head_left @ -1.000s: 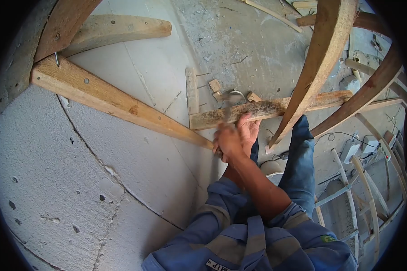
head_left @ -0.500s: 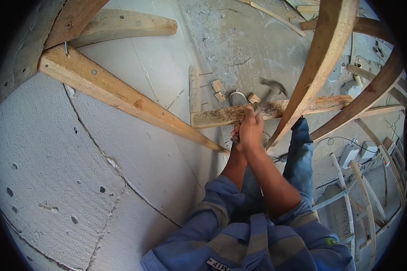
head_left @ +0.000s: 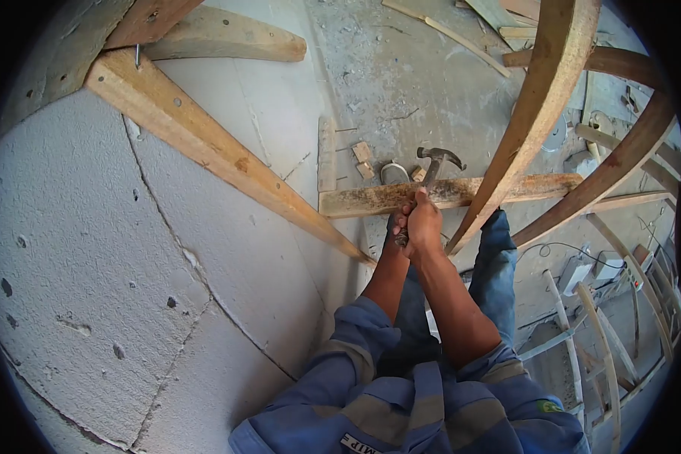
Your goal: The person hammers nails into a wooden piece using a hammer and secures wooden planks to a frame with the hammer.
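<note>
Handling, in our judgement: we should be keeping a firm grip and the left hand [head_left: 399,222] clear of the striking end. Right hand [head_left: 425,225]: we are clamping its fingers round the hammer [head_left: 432,174]. Left fingers: we cannot tell. Appearance: dark head, curved claw; shaft crossing before the mottled plank [head_left: 363,201].

- The right hand [head_left: 425,223], crossed over the left hand [head_left: 399,220] a second ago, now sits to its right.
- The grey metal claw hammer [head_left: 435,165], motion-blurred earlier, shows sharply beyond the right hand.
</note>
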Demonstrator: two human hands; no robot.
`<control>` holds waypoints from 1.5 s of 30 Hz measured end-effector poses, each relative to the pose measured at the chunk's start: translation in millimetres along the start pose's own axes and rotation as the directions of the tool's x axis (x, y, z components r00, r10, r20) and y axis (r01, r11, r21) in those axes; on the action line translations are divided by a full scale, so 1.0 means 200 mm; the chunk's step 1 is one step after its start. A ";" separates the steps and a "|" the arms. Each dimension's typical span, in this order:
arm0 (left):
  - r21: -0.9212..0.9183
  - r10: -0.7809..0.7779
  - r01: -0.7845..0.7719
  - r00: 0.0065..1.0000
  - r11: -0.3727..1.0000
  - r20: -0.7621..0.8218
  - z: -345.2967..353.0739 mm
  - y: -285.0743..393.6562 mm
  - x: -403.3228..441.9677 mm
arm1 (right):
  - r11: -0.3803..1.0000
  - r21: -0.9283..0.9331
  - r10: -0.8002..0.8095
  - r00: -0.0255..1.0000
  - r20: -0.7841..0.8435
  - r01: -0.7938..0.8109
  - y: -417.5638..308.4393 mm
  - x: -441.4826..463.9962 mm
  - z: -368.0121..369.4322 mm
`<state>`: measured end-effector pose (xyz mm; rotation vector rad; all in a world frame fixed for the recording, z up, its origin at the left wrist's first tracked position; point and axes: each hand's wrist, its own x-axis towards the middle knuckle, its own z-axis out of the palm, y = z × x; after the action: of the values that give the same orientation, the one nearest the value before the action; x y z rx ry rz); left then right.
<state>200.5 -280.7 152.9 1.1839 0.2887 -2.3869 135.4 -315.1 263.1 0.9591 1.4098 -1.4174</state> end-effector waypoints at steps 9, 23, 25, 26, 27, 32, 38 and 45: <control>0.008 0.000 0.000 1.000 1.000 -0.009 0.01 0.00 -0.02 | 0.979 -0.129 0.162 0.986 0.039 -0.156 0.04 -0.05 0.02; 0.052 -0.062 0.063 0.998 0.997 -0.023 -0.18 -0.02 0.07 | 0.421 -0.665 -0.270 0.786 0.557 0.616 -0.13 -0.06 0.28; 0.040 -0.086 0.085 0.996 0.996 0.008 -0.06 0.01 0.02 | 0.314 -0.657 -0.260 0.727 0.635 0.686 -0.03 -0.02 0.29; 0.033 -0.095 0.094 0.995 0.995 0.026 0.00 0.02 0.00 | 0.291 -0.701 -0.156 0.755 0.637 0.651 0.04 0.02 0.26; 0.036 -0.086 0.085 0.996 0.996 0.027 0.03 0.02 -0.01 | 0.262 -0.742 -0.053 0.777 0.628 0.617 0.10 0.05 0.22; 0.081 -0.056 0.053 0.998 0.995 0.029 0.02 0.00 -0.01 | 0.260 -0.723 -0.115 0.764 0.635 0.640 0.19 0.00 0.19; 0.096 -0.044 0.043 0.999 0.994 0.007 0.04 0.01 -0.02 | 0.235 -0.616 -0.327 0.659 0.678 0.751 0.15 -0.01 0.26; 0.042 -0.061 0.062 0.997 0.997 -0.040 0.09 0.01 -0.03 | 0.202 -0.680 -0.189 0.710 0.679 0.704 0.17 0.09 0.20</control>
<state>193.0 -287.8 169.1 1.2589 0.2914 -2.4366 165.4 -354.7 237.7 -0.6414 1.8148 -0.8016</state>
